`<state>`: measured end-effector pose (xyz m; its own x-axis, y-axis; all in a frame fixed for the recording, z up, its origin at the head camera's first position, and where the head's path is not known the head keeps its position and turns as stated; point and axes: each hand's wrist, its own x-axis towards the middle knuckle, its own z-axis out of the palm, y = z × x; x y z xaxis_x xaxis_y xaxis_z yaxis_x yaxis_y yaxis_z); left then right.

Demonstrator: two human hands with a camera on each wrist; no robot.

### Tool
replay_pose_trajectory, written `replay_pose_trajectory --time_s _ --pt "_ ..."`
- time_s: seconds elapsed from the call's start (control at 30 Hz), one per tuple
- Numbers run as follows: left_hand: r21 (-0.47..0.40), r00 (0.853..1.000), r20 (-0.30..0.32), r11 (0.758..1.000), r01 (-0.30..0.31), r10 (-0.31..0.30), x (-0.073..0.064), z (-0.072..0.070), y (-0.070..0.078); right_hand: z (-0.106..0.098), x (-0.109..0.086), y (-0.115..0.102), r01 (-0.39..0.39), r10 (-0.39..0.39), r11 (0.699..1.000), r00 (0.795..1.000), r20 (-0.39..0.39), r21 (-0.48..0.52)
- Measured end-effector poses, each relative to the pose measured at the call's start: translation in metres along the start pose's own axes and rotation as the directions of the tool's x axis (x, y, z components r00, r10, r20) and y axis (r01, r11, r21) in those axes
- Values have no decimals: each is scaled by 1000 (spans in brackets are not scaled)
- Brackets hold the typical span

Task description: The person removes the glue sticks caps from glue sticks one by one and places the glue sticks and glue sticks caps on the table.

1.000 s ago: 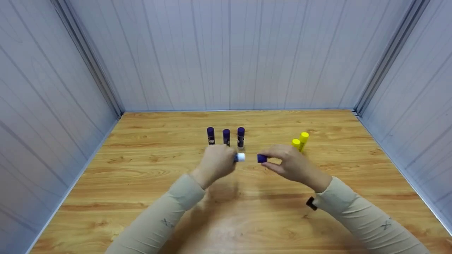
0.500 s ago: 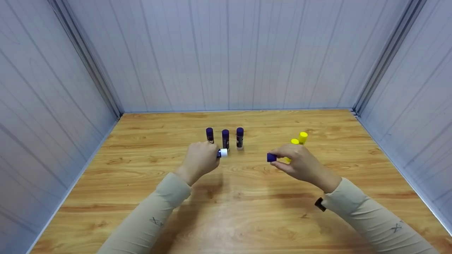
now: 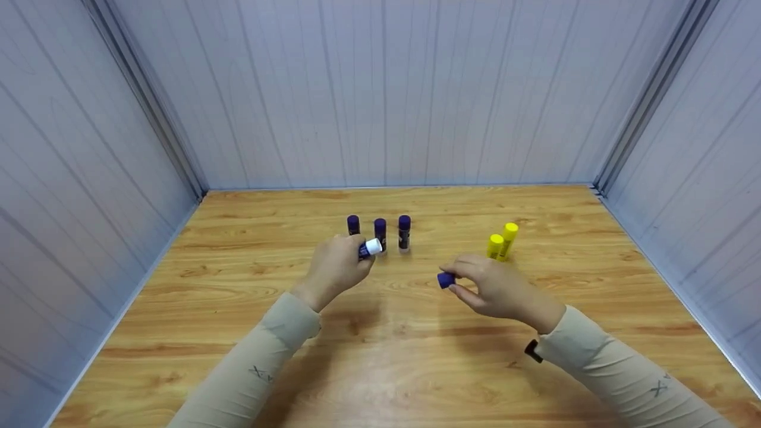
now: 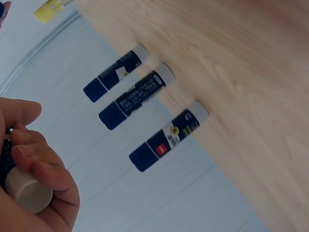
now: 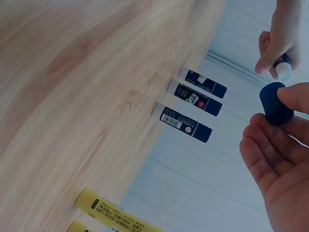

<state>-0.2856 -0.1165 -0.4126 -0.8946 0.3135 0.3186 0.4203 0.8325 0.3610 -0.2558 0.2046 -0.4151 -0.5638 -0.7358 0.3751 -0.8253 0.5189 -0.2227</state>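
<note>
My left hand (image 3: 337, 266) grips an uncapped glue stick (image 3: 370, 248), its white end pointing right in the head view. In the left wrist view, curled fingers (image 4: 43, 169) wrap round its dark body. A dark blue cap (image 5: 276, 103) is pinched between thumb and fingers of my right hand (image 3: 496, 286), apart from the glue stick. Behind my left hand stand three capped dark blue glue sticks: a left one (image 3: 354, 224), a middle one (image 3: 380, 230) and a right one (image 3: 404, 233).
Two yellow sticks stand beyond my right hand, a front one (image 3: 494, 246) and a rear one (image 3: 509, 238). The wood-grain table (image 3: 392, 368) is enclosed by pale panel walls (image 3: 386, 95) at the back and both sides.
My left hand has moved left with the glue stick, whose white end now tilts upward. My right hand first drew right with the cap, then came back left and lower.
</note>
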Motion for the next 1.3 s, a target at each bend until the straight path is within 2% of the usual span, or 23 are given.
replay_pose_trajectory --time_s 0.07,0.13,0.23,0.33,0.47,0.57,0.63,0.77,0.87,1.0,1.2,1.3 --pt "-109 999 6 993 41 -41 -1 1 2 1 0 -3 -10 9 1000 999 37 22" --pt "-217 997 18 973 80 -78 -1 2 4 2 0 -5 -18 14 999 997 72 50" --pt "-361 992 45 924 128 -120 -2 2 6 4 1 -9 -9 1 997 994 113 73" --pt "-466 988 80 871 153 -131 -3 2 7 8 2 -12 32 -45 995 989 143 93" --pt "-544 987 126 826 149 -94 -5 2 6 14 2 -15 96 -116 990 975 191 107" --pt "-596 986 161 793 126 -35 -8 3 6 19 2 -17 116 -140 987 960 241 114" --pt "-644 981 192 755 123 4 -10 4 5 23 2 -18 122 -146 987 951 273 103" --pt "-741 972 227 659 128 65 -13 6 6 31 2 -20 113 -130 991 926 355 70" --pt "-778 970 230 613 135 78 -14 8 7 35 2 -22 115 -129 992 907 401 58" --pt "-779 974 219 612 134 66 -15 8 8 40 3 -24 133 -141 990 895 424 50" --pt "-777 975 203 620 105 89 -18 10 9 46 5 -24 78 -97 995 879 466 60" --pt "-773 973 207 627 101 99 -19 10 9 48 5 -24 75 -99 995 879 466 70"
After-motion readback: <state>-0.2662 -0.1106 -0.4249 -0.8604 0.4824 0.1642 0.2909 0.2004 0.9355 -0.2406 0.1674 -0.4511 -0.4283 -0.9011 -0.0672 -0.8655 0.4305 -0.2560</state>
